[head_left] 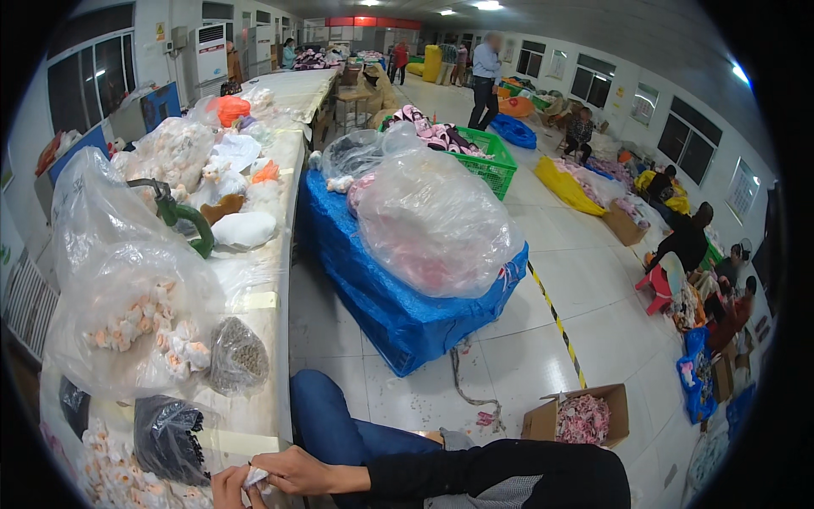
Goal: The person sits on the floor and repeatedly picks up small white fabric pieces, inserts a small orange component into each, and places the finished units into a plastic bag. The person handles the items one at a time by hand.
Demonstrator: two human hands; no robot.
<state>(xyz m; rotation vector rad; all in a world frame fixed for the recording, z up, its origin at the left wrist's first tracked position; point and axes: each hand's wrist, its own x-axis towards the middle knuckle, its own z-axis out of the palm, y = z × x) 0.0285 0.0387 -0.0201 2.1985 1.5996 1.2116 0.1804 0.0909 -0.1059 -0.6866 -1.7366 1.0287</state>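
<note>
Low in the picture, at the edge of the long table, my left hand [229, 489] and my right hand [292, 469] are closed together on a small white soft piece [255, 477]. It looks like a little plush part, mostly covered by my fingers. Just beyond my left hand lies a dark plastic bag [170, 437] with small black pieces at its mouth. A heap of white and orange plush parts [114, 462] spreads to the left. Farther along the table sit a clear bag of small grey-brown pieces [240, 356] and a large clear bag of white and peach plush parts [136, 314].
A green curved tool [191, 222] lies among bags on the table [270, 280]. To the right stand a blue-covered stack [398, 327] bearing a big plastic bag [437, 220], a green crate [492, 170] and a carton of pink scraps [615, 407]. Several people sit along the right wall.
</note>
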